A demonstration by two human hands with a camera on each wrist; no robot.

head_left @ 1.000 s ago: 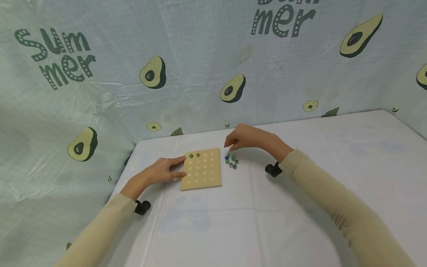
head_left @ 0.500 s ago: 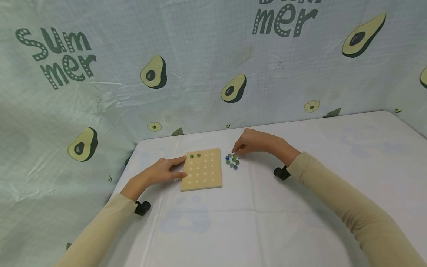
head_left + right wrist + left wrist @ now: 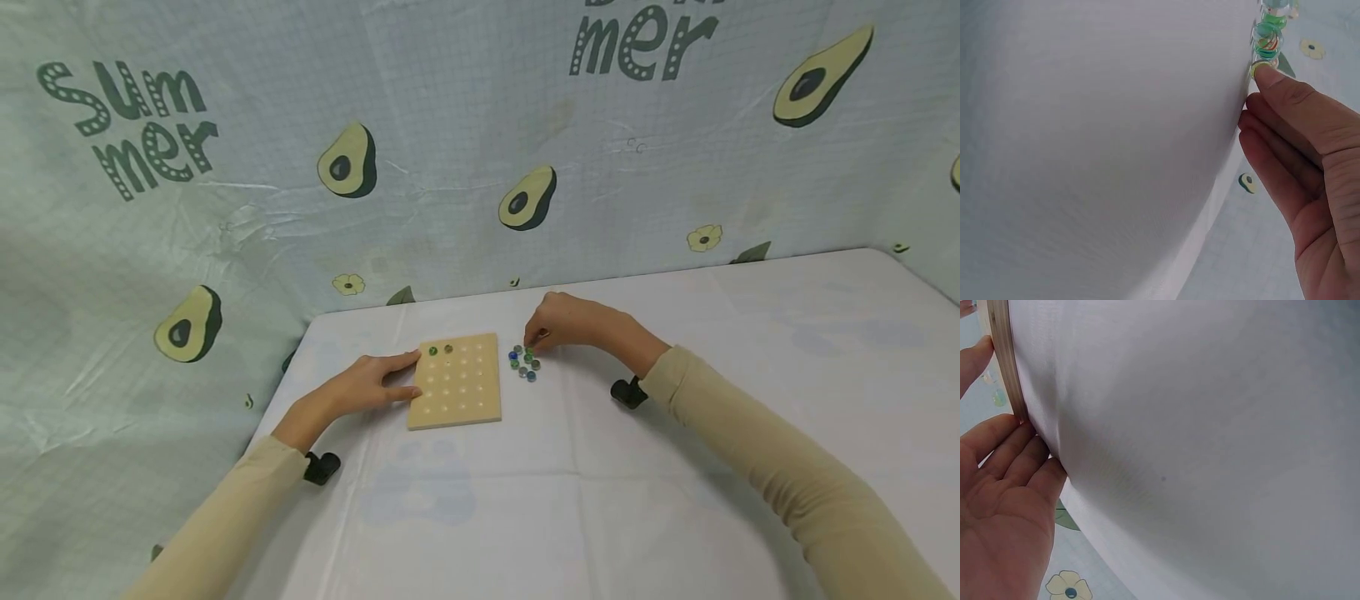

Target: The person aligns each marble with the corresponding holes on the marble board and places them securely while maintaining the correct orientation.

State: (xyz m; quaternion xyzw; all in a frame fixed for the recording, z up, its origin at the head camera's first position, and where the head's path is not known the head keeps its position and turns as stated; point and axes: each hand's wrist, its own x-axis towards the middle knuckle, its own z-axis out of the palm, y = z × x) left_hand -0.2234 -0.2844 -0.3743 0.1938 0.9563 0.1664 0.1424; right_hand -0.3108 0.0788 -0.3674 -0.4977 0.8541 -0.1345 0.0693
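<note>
A square wooden board (image 3: 461,379) with rows of round dimples lies on the table. Two marbles, a green one (image 3: 432,351) and a brownish one (image 3: 448,349), sit in its far row at the left. My left hand (image 3: 367,387) rests at the board's left edge, fingers extended; the left wrist view shows fingertips touching the wooden side (image 3: 1007,369). Right of the board lies a small group of glass marbles (image 3: 522,372), clear, green and blue. My right hand (image 3: 566,321) is at its far right side, thumb and forefinger pinching a yellow-green marble (image 3: 1256,67), mostly hidden by the thumb.
A white cloth covers the table (image 3: 510,517). Behind and to the left hangs a pale curtain (image 3: 435,92) printed with avocados and lettering. Small black wrist cameras sit under the left wrist (image 3: 322,468) and the right wrist (image 3: 628,393).
My right hand has moved right and slightly nearer from the far side of the marbles, its fingertips then closing in on one. The left hand and the board stay in place.
</note>
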